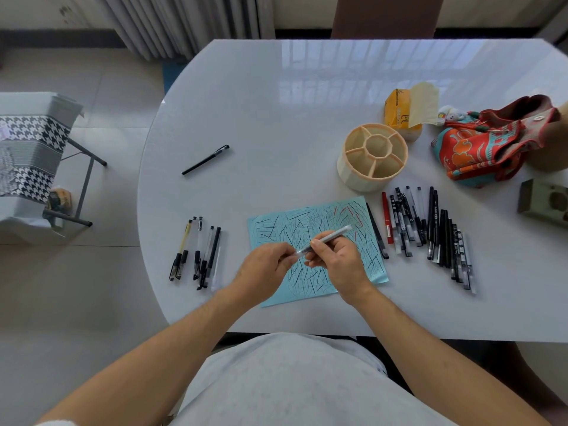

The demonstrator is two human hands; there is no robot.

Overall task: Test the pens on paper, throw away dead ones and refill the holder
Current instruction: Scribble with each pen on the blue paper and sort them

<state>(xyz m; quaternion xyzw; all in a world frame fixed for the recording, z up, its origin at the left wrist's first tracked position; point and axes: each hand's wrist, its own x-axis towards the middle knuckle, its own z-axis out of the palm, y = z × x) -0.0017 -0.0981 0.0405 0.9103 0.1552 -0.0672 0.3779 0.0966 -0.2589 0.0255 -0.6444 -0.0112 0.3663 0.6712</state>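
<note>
A light blue paper covered with black and red test strokes lies at the table's near edge. Above it my right hand grips the barrel of a clear pen. My left hand pinches the pen's clear cap end at the lower left. A beige round pen holder with divided compartments stands behind the paper, with no pens showing in it. Several pens lie in a row right of the paper. Another group of several pens lies to its left. One black pen lies alone farther back.
A yellow tissue pack sits behind the holder. An orange and teal cloth bag and a grey-green box lie at the right. A stool with a houndstooth cover stands left of the white table.
</note>
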